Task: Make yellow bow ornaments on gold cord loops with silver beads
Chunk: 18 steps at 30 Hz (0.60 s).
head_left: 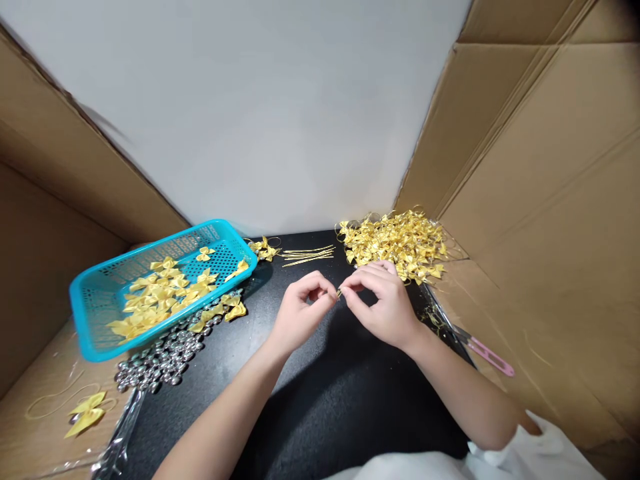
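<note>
My left hand (305,310) and my right hand (383,307) meet over the middle of the black tabletop (320,387), fingertips almost touching. Both are closed in a pinch. Between them a small bit of gold cord (339,293) shows; the fingers hide most of it. Just beyond the hands lie several straight lengths of gold cord (307,254), side by side. A large heap of yellow ribbon bows with cord loops (400,241) sits behind my right hand.
At left, a blue basket (83,313) holds yellow bows (165,293). Silver beads (163,360) are piled beside it, and a few bows with cords (265,249) lie behind. A pink-handled cutter (490,355) rests at right. Cardboard walls (540,167) enclose the sides.
</note>
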Each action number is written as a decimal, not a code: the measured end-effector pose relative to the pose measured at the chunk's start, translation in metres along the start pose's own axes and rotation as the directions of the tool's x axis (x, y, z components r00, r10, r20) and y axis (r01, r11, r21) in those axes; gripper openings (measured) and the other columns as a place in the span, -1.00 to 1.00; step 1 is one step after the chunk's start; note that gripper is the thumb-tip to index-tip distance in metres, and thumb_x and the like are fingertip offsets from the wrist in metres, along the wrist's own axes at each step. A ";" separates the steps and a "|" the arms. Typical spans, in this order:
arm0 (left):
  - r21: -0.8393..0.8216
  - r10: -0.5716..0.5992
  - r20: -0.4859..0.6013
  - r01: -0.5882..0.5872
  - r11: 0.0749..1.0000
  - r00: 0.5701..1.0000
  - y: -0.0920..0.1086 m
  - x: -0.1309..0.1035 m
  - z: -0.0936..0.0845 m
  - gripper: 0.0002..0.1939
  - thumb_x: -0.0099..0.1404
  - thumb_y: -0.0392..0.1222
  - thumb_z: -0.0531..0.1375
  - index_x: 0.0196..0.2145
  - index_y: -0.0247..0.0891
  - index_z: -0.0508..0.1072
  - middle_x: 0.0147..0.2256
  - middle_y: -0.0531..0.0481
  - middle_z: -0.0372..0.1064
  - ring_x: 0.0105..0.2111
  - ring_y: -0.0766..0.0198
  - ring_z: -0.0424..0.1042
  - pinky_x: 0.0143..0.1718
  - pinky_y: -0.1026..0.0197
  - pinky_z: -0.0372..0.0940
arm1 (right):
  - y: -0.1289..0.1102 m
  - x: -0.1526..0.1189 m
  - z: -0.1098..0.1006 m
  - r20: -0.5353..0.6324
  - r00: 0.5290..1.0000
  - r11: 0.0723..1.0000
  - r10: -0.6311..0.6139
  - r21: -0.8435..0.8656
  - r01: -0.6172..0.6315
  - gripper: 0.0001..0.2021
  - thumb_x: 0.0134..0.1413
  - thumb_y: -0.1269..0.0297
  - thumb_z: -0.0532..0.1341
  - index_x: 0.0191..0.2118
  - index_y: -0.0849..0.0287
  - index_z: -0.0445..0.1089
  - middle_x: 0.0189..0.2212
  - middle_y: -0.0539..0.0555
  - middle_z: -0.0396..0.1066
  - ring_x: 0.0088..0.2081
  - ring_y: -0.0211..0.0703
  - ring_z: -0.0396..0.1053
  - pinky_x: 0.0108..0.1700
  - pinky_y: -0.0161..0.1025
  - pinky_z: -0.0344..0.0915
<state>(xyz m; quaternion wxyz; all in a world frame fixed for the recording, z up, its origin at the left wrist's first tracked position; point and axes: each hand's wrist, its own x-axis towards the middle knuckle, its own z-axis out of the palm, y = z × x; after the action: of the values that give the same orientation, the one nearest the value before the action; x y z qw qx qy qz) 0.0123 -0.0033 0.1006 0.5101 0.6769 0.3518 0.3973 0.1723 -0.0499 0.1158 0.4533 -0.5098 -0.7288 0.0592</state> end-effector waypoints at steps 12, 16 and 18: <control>-0.242 -0.154 0.202 0.201 0.949 0.967 -0.003 0.004 -0.003 -0.88 0.07 -0.28 0.19 -0.60 -0.26 0.40 -0.54 0.11 0.24 -0.45 0.34 0.18 -0.34 0.29 0.12 | 0.003 0.001 -0.007 0.128 0.992 0.999 0.000 0.048 -0.006 -0.85 0.22 0.41 0.22 -0.38 0.14 0.46 -0.45 -0.07 0.50 -0.36 -0.26 0.38 -0.07 -0.16 0.05; -0.250 -0.154 0.215 0.207 0.946 0.964 -0.006 0.005 -0.004 -0.89 0.06 -0.26 0.20 -0.59 -0.26 0.43 -0.52 0.07 0.27 -0.42 0.30 0.21 -0.32 0.26 0.15 | 0.002 0.002 -0.007 0.126 0.992 0.999 -0.004 0.046 -0.002 -0.86 0.22 0.40 0.22 -0.37 0.12 0.47 -0.43 -0.07 0.52 -0.34 -0.25 0.39 -0.07 -0.16 0.05; -0.259 -0.152 0.220 0.208 0.943 0.963 -0.007 0.004 -0.005 -0.88 0.07 -0.26 0.21 -0.59 -0.26 0.43 -0.51 0.06 0.28 -0.41 0.29 0.22 -0.31 0.25 0.16 | 0.002 0.001 -0.006 0.129 0.992 0.999 -0.013 0.040 0.008 -0.86 0.23 0.40 0.21 -0.35 0.11 0.47 -0.42 -0.06 0.53 -0.34 -0.24 0.40 -0.07 -0.15 0.05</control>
<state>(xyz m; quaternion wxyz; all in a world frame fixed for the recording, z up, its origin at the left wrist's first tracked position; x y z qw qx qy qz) 0.0096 0.0040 0.0955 0.6674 0.5986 0.3006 0.3254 0.1778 -0.0505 0.1191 0.4155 -0.4918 -0.7581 0.1040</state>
